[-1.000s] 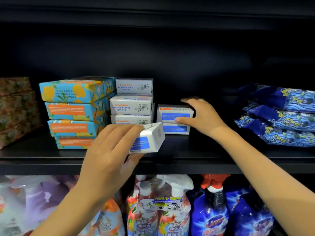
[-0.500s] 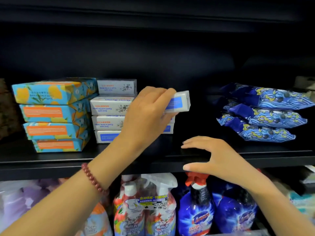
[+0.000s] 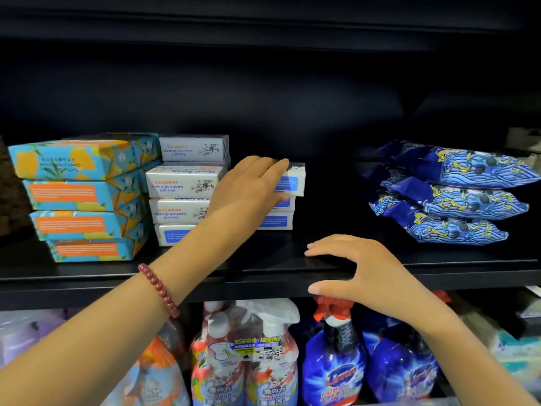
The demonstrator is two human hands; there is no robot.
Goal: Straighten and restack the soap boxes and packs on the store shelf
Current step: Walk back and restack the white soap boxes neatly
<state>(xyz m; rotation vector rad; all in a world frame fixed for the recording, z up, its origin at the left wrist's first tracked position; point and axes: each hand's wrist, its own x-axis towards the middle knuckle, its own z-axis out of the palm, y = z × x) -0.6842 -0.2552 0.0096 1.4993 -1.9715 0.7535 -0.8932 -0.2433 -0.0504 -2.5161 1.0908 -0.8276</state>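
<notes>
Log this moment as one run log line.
left hand: grips white soap box atop short white stack | right hand: open at shelf edge | stage: box not yet released

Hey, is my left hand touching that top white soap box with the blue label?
Touching. In the head view the left hand grips the white soap box, fingers over its top edge, thumb under its front.

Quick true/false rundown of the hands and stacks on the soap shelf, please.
Three blue packs are stacked at right. True.
The orange-and-blue boxes stand four high. True.
The left hand grips a white soap box. True.
That box sits on the orange-and-blue boxes. False: it is atop the short white stack.
The right hand holds a blue pack. False: it holds nothing, fingers spread at the shelf edge.
</notes>
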